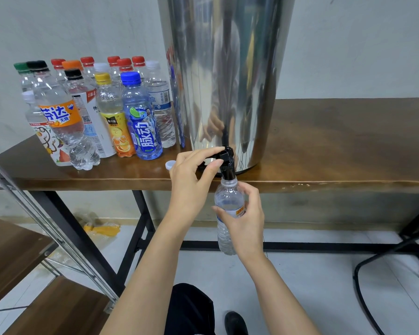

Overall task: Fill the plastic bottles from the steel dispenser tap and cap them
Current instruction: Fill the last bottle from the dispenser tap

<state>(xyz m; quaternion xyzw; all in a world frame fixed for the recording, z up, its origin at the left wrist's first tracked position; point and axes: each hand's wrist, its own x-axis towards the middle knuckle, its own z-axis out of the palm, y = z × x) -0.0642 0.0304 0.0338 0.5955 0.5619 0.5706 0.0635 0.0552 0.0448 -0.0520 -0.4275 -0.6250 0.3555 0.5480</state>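
Observation:
A tall steel dispenser (228, 76) stands on the wooden table (336, 151), its black tap (228, 163) jutting over the front edge. My left hand (194, 175) pinches the tap's black lever between thumb and fingers. My right hand (244, 221) grips a clear plastic bottle (228, 201) upright, its open mouth right under the tap spout. A loose white cap (170, 164) lies on the table left of the tap. Several capped bottles (102, 110) stand in a cluster at the table's left end.
A metal-framed wooden shelf (22, 257) stands at lower left. Yellow wrapping (102, 229) lies on the floor under the table. Black chair legs (397, 250) are at the right. My shoe (235, 322) shows at the bottom.

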